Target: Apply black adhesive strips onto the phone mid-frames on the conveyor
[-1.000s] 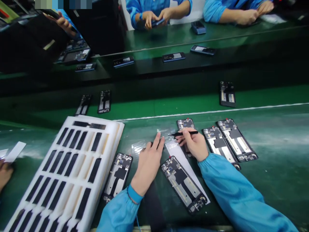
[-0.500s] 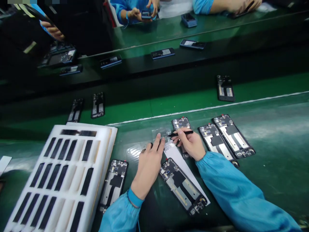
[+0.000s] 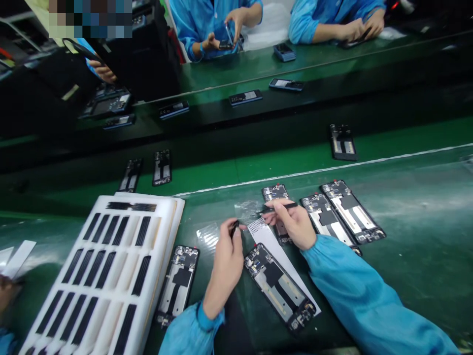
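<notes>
The left hand (image 3: pixel 226 256) is raised a little off the green table (image 3: pixel 406 236), its thumb and forefinger pressed together on a small dark part (image 3: pixel 235 227) held at the fingertips, the other fingers curled in. The right hand (image 3: pixel 291 224) grips black tweezers (image 3: pixel 278 207) between thumb and fingers, the shaft lying nearly level and the tip pointing left over the far end of a white strip (image 3: pixel 275 256) that runs slantwise from between the hands toward the near right. The far end of the strip is dotted with tiny parts, and just beyond it lies a clear film (image 3: pixel 247 209). A phone frame (image 3: pixel 280 287) lies open-side up on the near part of the strip, just right of the left wrist; another frame (image 3: pixel 177 283) lies to the left of that wrist, beside a white foam tray (image 3: pixel 166 236) filled with rows of black strips. Under the right hand a third frame (image 3: pixel 275 193) shows at its far end, and two more frames (image 3: pixel 342 212) lie side by side to the right of the hand, touching or nearly so. Both arms wear blue sleeves (image 3: pixel 354 301). Farther off, single frames (image 3: pixel 342 141) rest on a belt beyond a white line, and at the far side of the line other people in blue handle phones (image 3: pixel 246 97) with their own hands.
</notes>
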`<action>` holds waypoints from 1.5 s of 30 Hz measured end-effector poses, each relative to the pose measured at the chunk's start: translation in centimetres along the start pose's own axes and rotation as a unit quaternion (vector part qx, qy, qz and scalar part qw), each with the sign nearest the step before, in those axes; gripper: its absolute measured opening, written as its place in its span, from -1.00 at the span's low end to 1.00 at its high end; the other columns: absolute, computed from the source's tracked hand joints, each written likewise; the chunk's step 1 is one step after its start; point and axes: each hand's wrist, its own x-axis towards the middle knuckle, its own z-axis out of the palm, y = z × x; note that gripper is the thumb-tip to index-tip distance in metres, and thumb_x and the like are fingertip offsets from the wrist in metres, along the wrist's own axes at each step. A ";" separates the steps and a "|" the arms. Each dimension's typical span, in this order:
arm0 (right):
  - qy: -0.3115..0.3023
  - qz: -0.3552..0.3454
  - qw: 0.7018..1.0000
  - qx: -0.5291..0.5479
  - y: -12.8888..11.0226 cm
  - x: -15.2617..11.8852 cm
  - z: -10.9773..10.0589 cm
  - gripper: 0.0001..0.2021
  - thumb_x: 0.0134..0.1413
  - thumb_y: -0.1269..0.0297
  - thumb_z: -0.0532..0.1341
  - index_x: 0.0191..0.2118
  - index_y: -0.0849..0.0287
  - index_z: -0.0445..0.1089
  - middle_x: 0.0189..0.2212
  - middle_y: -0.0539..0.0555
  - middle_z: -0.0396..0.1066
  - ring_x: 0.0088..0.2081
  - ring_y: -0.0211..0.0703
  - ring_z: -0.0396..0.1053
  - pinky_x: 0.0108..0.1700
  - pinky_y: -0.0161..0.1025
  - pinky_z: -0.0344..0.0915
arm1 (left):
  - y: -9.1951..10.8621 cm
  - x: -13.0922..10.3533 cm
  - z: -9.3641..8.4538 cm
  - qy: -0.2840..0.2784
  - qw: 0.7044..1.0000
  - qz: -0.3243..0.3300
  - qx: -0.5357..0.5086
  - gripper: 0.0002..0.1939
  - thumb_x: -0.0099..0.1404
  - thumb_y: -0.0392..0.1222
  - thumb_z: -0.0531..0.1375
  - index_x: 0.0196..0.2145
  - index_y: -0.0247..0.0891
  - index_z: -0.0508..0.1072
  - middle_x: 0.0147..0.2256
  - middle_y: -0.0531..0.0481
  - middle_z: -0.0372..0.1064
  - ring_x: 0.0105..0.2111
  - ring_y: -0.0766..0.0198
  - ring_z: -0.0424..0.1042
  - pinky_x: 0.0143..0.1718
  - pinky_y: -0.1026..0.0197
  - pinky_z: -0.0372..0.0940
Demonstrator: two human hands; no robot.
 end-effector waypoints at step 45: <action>-0.207 -0.063 0.956 -0.201 0.3 0.1 -2.8 -0.58 0.31 -0.07 0.12 -0.27 0.20 0.50 -0.45 0.10 0.56 -0.49 -0.20 0.49 -0.41 -0.29 0.46 | -1.0 -5.1 -0.8 -0.062 0.848 0.139 0.508 -0.15 0.11 -0.65 -0.05 0.33 -0.18 0.13 0.32 -0.13 0.14 0.09 0.03 0.36 -0.09 0.11 0.44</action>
